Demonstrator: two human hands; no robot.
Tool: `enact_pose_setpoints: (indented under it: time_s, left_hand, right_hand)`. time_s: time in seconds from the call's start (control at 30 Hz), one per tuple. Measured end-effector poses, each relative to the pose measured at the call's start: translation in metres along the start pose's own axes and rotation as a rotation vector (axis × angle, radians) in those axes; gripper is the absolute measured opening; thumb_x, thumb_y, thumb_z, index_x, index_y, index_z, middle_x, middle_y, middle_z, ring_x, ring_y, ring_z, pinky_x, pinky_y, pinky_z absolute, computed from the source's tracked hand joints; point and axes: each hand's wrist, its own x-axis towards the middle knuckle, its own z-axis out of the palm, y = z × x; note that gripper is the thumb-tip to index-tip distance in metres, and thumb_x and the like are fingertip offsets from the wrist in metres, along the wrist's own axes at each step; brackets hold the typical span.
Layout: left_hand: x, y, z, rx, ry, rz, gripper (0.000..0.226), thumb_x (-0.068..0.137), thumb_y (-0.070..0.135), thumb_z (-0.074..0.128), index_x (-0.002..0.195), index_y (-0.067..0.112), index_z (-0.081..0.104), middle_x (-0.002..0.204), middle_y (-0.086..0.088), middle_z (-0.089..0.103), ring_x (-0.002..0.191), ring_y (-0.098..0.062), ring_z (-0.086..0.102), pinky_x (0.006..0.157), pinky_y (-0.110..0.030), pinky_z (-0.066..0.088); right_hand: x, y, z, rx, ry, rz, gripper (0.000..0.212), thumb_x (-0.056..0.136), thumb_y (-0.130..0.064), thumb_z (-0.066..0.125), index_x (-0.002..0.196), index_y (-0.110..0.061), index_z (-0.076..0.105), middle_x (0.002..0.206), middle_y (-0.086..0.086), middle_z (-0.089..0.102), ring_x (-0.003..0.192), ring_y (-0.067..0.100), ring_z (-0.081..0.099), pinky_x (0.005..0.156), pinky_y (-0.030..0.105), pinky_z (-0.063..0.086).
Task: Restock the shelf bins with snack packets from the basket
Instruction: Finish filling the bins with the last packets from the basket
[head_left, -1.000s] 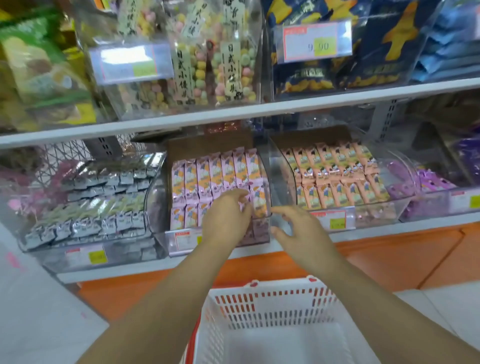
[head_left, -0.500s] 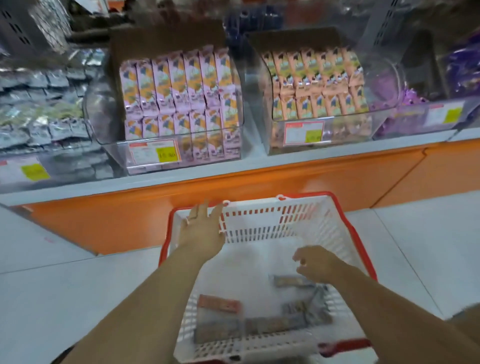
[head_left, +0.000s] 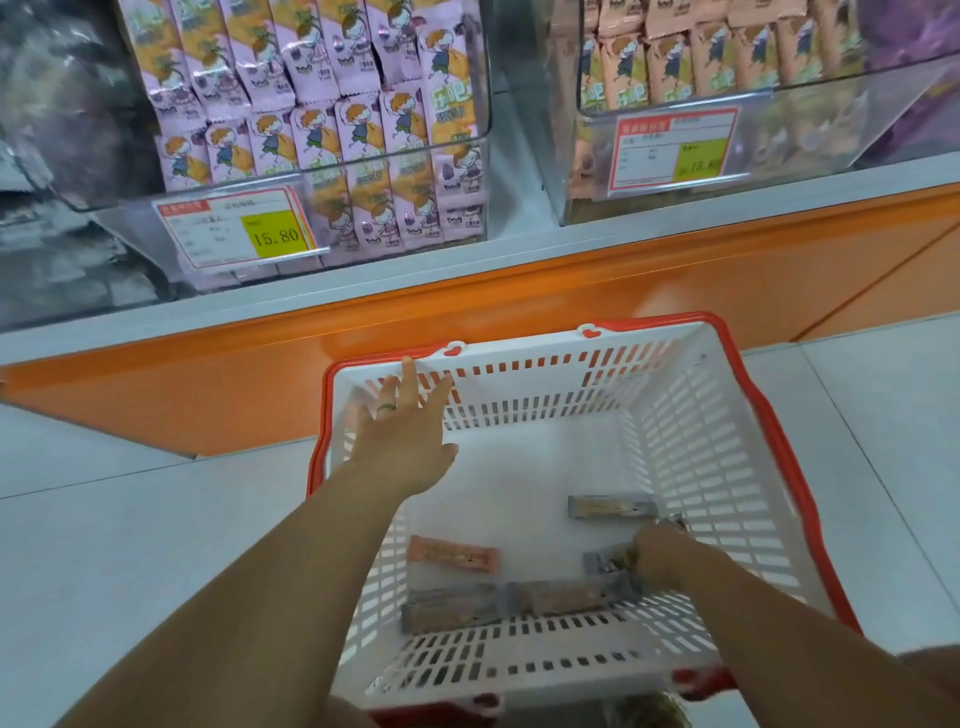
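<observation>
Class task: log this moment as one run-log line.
left hand: open, above basket | right hand: down among packets, grip unclear

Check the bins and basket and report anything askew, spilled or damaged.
Little stands out. In the lilac bin, the rightmost packet sits out of step with the neat rows. Loose packets in the basket lie at mixed angles; none visibly spilled or torn.

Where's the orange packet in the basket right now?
Head view: the orange packet lies flat on the floor of the basket, left side, just beyond a grey packet.
</observation>
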Motion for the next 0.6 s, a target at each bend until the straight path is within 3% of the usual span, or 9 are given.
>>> enact_pose_setpoints:
  time_s: [0.07, 0.13, 0.2, 0.27, 0.3, 0.37, 0.43, 0.5, 0.6]
  left_hand:
    - [0.000, -0.001, -0.002, 0.004, -0.012, 0.002, 0.076, 0.096, 0.044, 0.047, 0.151, 0.031, -0.005, 0.155, -0.011, -0.027, 0.145, -0.035, -0.009, 0.114, -0.056, 0.004]
    - [-0.001, 0.000, -0.005, -0.015, -0.022, 0.001, 0.075, 0.096, 0.043, 0.046, 0.151, 0.031, -0.003, 0.156, -0.011, -0.024, 0.146, -0.034, -0.010, 0.114, -0.055, 0.004]
    - [-0.003, 0.002, -0.012, -0.059, -0.008, 0.009, 0.072, 0.096, 0.043, 0.046, 0.152, 0.030, 0.003, 0.158, -0.007, -0.019, 0.146, -0.032, -0.009, 0.115, -0.055, 0.005]
    - [-0.008, 0.008, -0.021, -0.106, 0.019, 0.061, 0.069, 0.095, 0.044, 0.047, 0.151, 0.029, 0.010, 0.160, -0.005, -0.010, 0.147, -0.030, -0.004, 0.117, -0.055, 0.008]
    - [-0.012, 0.011, -0.026, -0.143, 0.025, 0.107, 0.067, 0.095, 0.044, 0.048, 0.151, 0.029, 0.013, 0.160, -0.003, -0.004, 0.147, -0.030, 0.001, 0.117, -0.053, 0.011]
    - [-0.024, 0.016, -0.037, -0.251, 0.024, 0.210, 0.064, 0.096, 0.040, 0.049, 0.151, 0.025, 0.019, 0.159, -0.001, 0.013, 0.144, -0.026, 0.018, 0.117, -0.045, 0.021]
    - [-0.036, 0.020, -0.046, -0.340, 0.012, 0.285, 0.061, 0.096, 0.035, 0.051, 0.149, 0.023, 0.025, 0.155, 0.001, 0.026, 0.136, -0.022, 0.035, 0.112, -0.034, 0.031]
    - [-0.052, 0.018, -0.055, -0.410, 0.004, 0.335, 0.059, 0.096, 0.033, 0.052, 0.148, 0.022, 0.027, 0.152, 0.001, 0.033, 0.131, -0.020, 0.041, 0.105, -0.028, 0.035]
    - [-0.075, 0.012, -0.071, -0.601, -0.061, 0.382, 0.056, 0.094, 0.036, 0.055, 0.144, 0.025, 0.034, 0.144, 0.001, 0.042, 0.124, -0.017, 0.048, 0.100, -0.029, 0.040]
  right_hand:
    - [-0.004, -0.002, -0.007, 0.039, 0.019, -0.001, 0.014, 0.094, -0.007, 0.043, 0.085, -0.013, 0.052, 0.073, -0.002, 0.045, 0.059, 0.006, 0.039, 0.052, 0.015, 0.034]
    - [-0.011, -0.006, -0.023, 0.087, 0.049, -0.050, 0.011, 0.092, -0.006, 0.047, 0.085, -0.013, 0.050, 0.075, -0.001, 0.045, 0.061, 0.008, 0.040, 0.051, 0.015, 0.032]
    - [-0.023, -0.013, -0.046, 0.137, 0.100, -0.148, 0.010, 0.088, -0.005, 0.055, 0.087, -0.015, 0.059, 0.085, 0.000, 0.053, 0.079, 0.014, 0.053, 0.063, 0.016, 0.040]
    - [-0.043, -0.024, -0.075, 0.190, 0.179, -0.271, 0.028, 0.085, -0.007, 0.061, 0.113, -0.012, 0.063, 0.111, 0.003, 0.059, 0.104, 0.018, 0.056, 0.081, 0.020, 0.043]
    - [-0.057, -0.032, -0.089, 0.239, 0.213, -0.329, 0.037, 0.084, -0.005, 0.062, 0.121, -0.011, 0.060, 0.116, 0.003, 0.058, 0.106, 0.018, 0.056, 0.082, 0.020, 0.044]
    - [-0.093, -0.046, -0.118, 0.397, 0.236, -0.464, 0.042, 0.081, 0.003, 0.064, 0.120, -0.009, 0.058, 0.104, -0.003, 0.057, 0.091, 0.014, 0.057, 0.077, 0.022, 0.050]
    - [-0.127, -0.057, -0.139, 0.563, 0.282, -0.565, 0.033, 0.083, 0.000, 0.067, 0.114, -0.009, 0.059, 0.096, -0.006, 0.058, 0.076, 0.010, 0.060, 0.068, 0.023, 0.054]
    - [-0.165, -0.067, -0.154, 0.641, 0.364, -0.634, 0.024, 0.087, -0.012, 0.067, 0.110, -0.010, 0.060, 0.098, -0.004, 0.062, 0.066, 0.007, 0.063, 0.059, 0.017, 0.050]
    - [-0.210, -0.079, -0.167, 0.756, 0.435, -0.709, 0.023, 0.088, -0.019, 0.065, 0.109, -0.009, 0.061, 0.088, -0.002, 0.066, 0.065, 0.009, 0.059, 0.061, 0.021, 0.047]
